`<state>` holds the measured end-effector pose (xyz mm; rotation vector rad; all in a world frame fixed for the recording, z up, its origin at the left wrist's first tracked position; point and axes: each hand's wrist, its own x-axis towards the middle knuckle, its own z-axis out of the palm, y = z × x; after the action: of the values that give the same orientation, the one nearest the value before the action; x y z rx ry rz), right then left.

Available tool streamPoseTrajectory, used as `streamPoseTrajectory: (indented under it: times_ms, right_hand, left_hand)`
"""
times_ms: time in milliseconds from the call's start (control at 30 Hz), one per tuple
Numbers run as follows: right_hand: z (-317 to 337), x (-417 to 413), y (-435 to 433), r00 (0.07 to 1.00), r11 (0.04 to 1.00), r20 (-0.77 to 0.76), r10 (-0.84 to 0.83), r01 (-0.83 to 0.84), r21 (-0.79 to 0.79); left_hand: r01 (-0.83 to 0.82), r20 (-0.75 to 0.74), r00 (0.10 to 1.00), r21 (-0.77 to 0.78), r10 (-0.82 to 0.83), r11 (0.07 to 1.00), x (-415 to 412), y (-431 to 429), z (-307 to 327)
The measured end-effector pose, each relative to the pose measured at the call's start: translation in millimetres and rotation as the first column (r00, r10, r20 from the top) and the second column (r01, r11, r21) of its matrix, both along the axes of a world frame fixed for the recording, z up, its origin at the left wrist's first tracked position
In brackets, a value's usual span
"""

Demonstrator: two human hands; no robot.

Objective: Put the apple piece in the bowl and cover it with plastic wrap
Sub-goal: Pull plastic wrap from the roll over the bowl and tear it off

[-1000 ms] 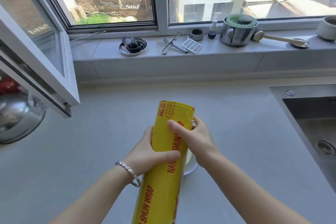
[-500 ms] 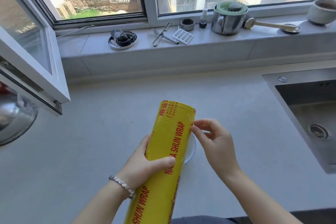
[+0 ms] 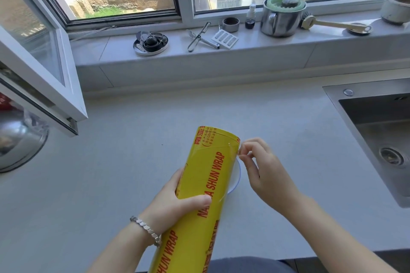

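Low in the centre of frame, my left hand (image 3: 175, 204) grips the yellow plastic wrap roll (image 3: 206, 184), tilted upward. My right hand (image 3: 264, 173) pinches at the roll's upper right edge, fingers narrow. Behind the roll, only a sliver of the white bowl (image 3: 235, 180) shows on the counter (image 3: 124, 162); I cannot see the apple piece. The sink (image 3: 377, 131) sits at right.

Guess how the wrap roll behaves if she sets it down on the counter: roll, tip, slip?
The wrap roll is a long smooth cylinder, so laid flat on the counter it would likely roll. Stood on end it looks tall for its base, probably tippy. Its glossy film may be slippery; the left hand wraps well around it, while the right hand picks at the film edge.
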<state>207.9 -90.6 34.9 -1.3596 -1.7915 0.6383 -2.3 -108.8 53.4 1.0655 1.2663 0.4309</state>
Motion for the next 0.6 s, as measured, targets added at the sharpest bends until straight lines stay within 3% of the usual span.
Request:
streamPoseTrajectory:
  times_ms: [167,300,500,600]
  right_hand:
    - [7,-8,-7,0.949,0.992,-0.308,-0.06,0.021,-0.128]
    - [13,-19,-4,0.75,0.911,-0.627,-0.211,-0.083,-0.404]
    - [17,-23,1,0.545,0.781,-0.721,-0.428,-0.178,-0.598]
    - [15,-24,2,0.616,0.767,-0.672,-0.411,-0.164,-0.62]
  left_hand:
    - [-0.035,-0.025,0.999,-0.012,0.034,0.999,1,-4,-1]
    - [-0.063,-0.067,0.996,-0.004,0.063,0.998,2,-7,-3]
    - [-0.101,-0.095,0.99,-0.006,0.1,0.995,1,-10,-1]
    - [-0.105,-0.108,0.989,-0.009,0.103,0.994,2,-12,-1]
